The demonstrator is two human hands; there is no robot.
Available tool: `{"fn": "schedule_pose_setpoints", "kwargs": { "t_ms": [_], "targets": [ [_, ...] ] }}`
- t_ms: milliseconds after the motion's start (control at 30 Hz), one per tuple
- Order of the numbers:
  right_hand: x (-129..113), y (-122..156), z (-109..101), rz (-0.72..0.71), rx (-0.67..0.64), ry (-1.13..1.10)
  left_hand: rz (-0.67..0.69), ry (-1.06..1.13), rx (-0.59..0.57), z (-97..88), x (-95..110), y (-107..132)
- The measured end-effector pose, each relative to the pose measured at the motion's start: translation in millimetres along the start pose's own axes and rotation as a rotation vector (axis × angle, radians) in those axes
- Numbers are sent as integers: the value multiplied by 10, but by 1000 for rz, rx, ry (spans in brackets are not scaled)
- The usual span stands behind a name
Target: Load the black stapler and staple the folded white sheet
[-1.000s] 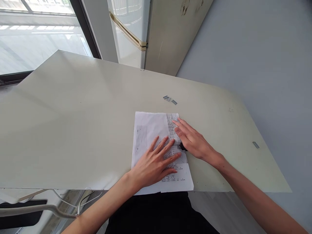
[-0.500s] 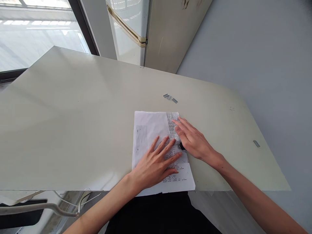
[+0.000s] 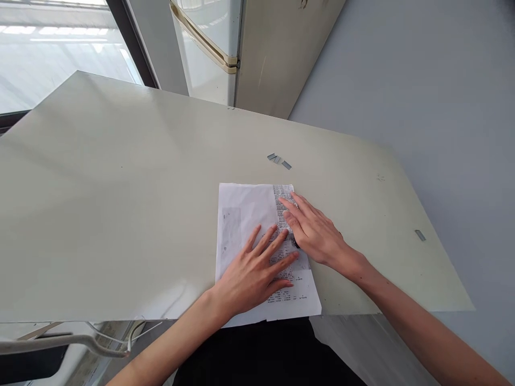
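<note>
A sheaf of white paper sheets (image 3: 257,195) lies at the near edge of the table, with printed text down its right part. My left hand (image 3: 257,271) is open and flat on the sheets, fingers spread over the text. Across the right edge of the paper rests my right hand (image 3: 314,230), its fingers stretched out over a strip of dense print (image 3: 282,193). A small black object (image 3: 295,243) shows partly beneath the right palm; most of it is hidden, so its kind cannot be made out.
Several short grey strips (image 3: 277,159), looking like staple strips, lie beyond the paper on the pale table (image 3: 120,225). Another grey strip (image 3: 420,235) is near its right edge. A fridge (image 3: 209,53) and a wall (image 3: 422,80) stand behind. Cables (image 3: 96,346) hang below at left.
The right hand has shifted slightly left over the paper, covering more of the black object. My left hand stays put on the sheets. The whole view has shifted a little.
</note>
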State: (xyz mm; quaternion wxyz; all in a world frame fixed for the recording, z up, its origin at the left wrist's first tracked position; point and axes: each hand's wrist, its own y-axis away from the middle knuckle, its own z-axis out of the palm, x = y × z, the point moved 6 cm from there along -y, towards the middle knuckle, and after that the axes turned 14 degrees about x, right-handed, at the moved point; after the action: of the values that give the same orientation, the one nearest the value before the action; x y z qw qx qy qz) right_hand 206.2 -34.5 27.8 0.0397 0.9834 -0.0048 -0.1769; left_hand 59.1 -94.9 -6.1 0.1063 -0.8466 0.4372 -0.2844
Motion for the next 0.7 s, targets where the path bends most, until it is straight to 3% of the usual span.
{"fn": "schedule_pose_setpoints", "kwargs": {
  "t_ms": [533,700],
  "targets": [
    [39,8,-15,43,-57,-7,-10,21,2,3,-12,-3],
    [22,6,8,-14,1,57,-10,34,21,-11,-9,-6]
  ]
}}
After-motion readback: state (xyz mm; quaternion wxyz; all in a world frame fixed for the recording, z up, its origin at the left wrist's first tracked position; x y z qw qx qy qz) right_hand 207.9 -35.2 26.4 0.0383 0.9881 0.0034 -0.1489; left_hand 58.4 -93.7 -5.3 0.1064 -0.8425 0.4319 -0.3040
